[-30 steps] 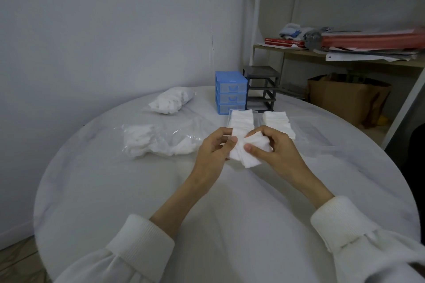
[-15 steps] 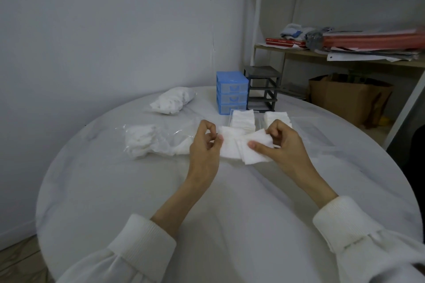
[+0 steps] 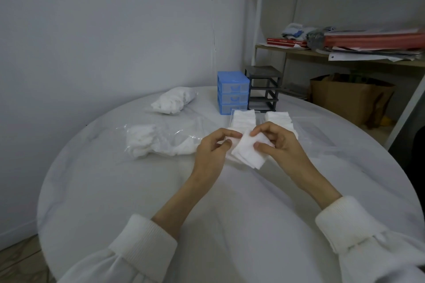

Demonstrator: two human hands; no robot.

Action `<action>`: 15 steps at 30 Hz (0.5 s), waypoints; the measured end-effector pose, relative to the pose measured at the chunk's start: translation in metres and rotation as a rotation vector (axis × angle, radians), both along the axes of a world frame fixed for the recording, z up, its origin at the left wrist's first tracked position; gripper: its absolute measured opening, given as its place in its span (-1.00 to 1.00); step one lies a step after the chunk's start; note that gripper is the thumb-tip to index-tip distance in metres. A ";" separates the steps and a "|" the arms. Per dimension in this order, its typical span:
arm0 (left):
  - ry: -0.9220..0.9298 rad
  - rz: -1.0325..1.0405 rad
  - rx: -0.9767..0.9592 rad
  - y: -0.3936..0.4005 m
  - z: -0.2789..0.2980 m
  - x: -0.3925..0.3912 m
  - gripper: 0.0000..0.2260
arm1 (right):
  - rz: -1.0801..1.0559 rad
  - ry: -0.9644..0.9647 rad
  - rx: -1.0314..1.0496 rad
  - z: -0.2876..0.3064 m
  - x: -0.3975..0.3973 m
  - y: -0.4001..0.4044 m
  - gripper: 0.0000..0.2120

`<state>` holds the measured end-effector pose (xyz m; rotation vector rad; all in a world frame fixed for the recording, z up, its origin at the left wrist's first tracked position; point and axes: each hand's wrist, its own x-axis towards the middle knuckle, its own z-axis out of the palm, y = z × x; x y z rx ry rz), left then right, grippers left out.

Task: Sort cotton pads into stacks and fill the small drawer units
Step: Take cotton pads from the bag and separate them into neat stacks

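Fingers [image 3: 262, 130] of the right hand [image 3: 281, 145] are pinching a small sheaf of square cotton pads [image 3: 249, 153] above the middle of the tabletop [image 3: 115, 190], while the left hand [image 3: 212, 151] is curling narrowly at the sheaf's left edge, thumb tip touching it. Beyond them two stacks of pads [image 3: 244, 117] are lying in clear trays, with two plastic bags of pads [image 3: 151, 142] sitting towards the left edge. At the far edge the blue drawer unit [image 3: 232, 92] and the dark drawer frame [image 3: 264, 87] are standing side by side.
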<state>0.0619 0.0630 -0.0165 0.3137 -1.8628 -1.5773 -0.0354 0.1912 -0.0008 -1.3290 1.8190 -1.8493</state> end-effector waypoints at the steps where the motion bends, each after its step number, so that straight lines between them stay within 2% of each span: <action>1: -0.004 -0.019 0.022 0.001 0.002 0.001 -0.67 | -0.009 0.025 0.010 -0.001 -0.001 0.000 -0.74; 5: 0.005 -0.096 0.077 0.006 0.006 0.001 -0.77 | -0.082 0.073 0.036 -0.005 -0.003 0.000 -0.74; 10: 0.062 -0.041 0.040 0.003 0.001 0.000 -0.84 | -0.200 0.052 -0.007 -0.003 -0.004 0.000 -0.66; 15: 0.105 0.007 0.064 0.003 0.003 0.001 -0.86 | -0.243 0.006 -0.004 -0.003 -0.007 0.001 -0.76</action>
